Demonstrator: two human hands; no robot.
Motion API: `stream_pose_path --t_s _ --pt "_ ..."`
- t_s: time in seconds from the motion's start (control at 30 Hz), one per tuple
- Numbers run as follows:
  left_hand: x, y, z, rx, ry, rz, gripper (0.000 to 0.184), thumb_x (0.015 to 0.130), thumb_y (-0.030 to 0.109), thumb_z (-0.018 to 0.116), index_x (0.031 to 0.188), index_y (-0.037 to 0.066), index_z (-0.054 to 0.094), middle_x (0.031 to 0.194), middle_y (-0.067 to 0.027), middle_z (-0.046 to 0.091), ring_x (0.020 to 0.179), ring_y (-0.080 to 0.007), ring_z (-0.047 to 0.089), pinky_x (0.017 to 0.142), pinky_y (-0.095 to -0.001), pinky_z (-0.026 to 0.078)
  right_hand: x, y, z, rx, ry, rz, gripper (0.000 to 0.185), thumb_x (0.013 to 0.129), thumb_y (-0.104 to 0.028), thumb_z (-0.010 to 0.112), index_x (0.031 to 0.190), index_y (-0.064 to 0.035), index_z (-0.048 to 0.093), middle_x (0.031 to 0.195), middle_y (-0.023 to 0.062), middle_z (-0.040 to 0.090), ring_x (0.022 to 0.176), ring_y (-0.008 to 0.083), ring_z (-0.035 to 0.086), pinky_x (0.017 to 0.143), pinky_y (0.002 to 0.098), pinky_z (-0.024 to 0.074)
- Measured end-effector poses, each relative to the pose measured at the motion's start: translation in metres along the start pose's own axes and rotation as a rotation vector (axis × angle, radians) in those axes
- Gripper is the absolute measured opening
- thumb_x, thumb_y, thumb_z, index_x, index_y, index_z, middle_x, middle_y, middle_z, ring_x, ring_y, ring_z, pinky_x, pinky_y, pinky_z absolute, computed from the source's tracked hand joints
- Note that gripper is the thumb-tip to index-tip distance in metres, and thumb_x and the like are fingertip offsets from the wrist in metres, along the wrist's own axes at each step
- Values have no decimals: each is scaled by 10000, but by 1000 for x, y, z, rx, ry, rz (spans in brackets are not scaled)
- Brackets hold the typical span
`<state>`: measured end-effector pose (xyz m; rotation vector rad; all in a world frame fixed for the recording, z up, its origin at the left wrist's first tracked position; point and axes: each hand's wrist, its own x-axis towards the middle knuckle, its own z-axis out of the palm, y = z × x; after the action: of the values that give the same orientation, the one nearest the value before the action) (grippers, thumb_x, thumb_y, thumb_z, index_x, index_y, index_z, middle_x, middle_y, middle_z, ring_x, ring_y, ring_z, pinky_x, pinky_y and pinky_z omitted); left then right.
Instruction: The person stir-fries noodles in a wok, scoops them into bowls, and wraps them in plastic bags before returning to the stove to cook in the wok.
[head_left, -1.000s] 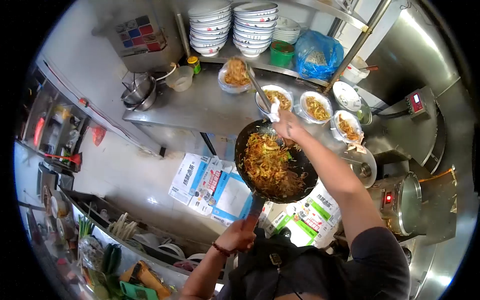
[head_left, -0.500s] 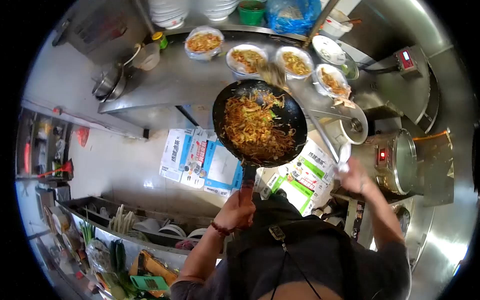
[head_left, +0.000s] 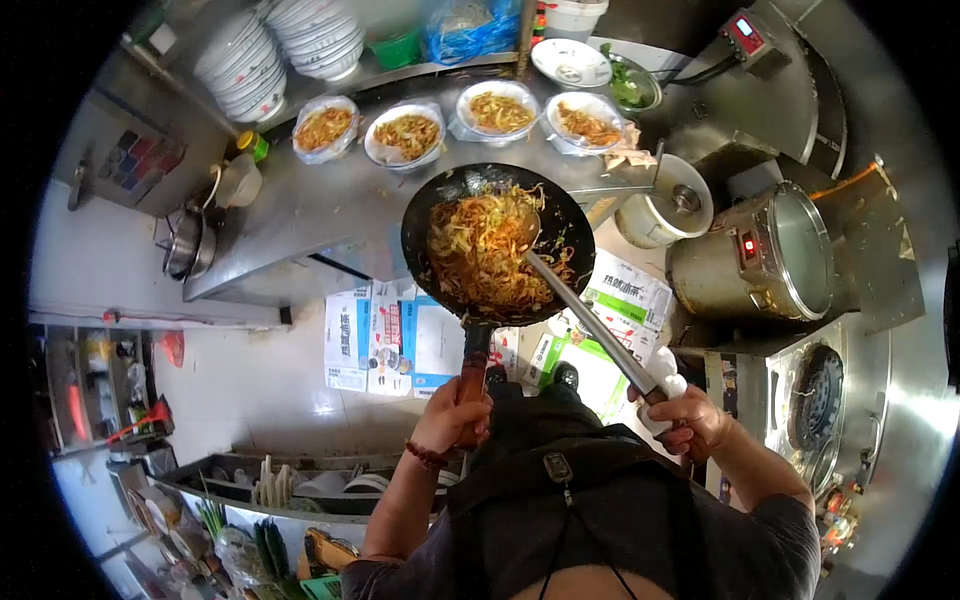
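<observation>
My left hand (head_left: 452, 414) is closed around the wooden-ended handle of a black wok (head_left: 415, 235), held up in front of me. Fried noodles (head_left: 480, 260) mixed with pale vegetable pieces fill much of the wok. In my right hand (head_left: 690, 415) is a long-handled metal ladle (head_left: 598, 328), with a white wrapping or cloth (head_left: 665, 372) near the grip. The ladle's head rests among the noodles, partly hidden by them. Beyond the wok, several plastic-lined bowls stand in a row on the steel counter, the rightmost bowl (head_left: 585, 124) holding similar food.
Stacked white bowls (head_left: 240, 65) and a green tub (head_left: 395, 48) stand on the back shelf. At right are a white bucket (head_left: 640, 222) and a steel boiler (head_left: 715, 265) with a red display. Flattened cardboard (head_left: 436, 345) covers part of the floor. Vegetables (head_left: 268, 548) lie at lower left.
The ladle's head has come down from near the bowls into the wok. My right hand has moved lower and closer to me. The wok has shifted slightly left; the view has turned.
</observation>
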<state>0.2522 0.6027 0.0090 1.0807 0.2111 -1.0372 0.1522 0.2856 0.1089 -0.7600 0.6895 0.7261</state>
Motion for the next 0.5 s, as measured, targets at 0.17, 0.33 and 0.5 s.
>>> stream_pose_path --t_s 0.17,0.33,0.5 --pt "2 3 16 -42 28 -6 284 753 22 588 1006 -12 465 771 -69 524 545 -127 483 447 -277 390 -27 -8 -8 88 -42 -43 312 816 -62 531 1110 -38 429 582 -45 398 337 3 296 279 147 205" --pt "4 1 21 -144 47 -3 285 760 14 577 1020 -21 465 750 -76 511 528 -133 468 432 -271 366 -38 -12 -25 276 -188 -37 364 845 -64 494 1183 -40 361 613 -31 416 352 -21 343 279 146 248" --pt "7 -2 19 -201 14 22 278 765 9 576 1018 -17 465 749 -77 502 529 -133 466 426 -270 358 -43 -21 -26 523 -404 -3 370 874 -44 432 1217 -32 293 714 33 499 371 -3 400 292 160 308"
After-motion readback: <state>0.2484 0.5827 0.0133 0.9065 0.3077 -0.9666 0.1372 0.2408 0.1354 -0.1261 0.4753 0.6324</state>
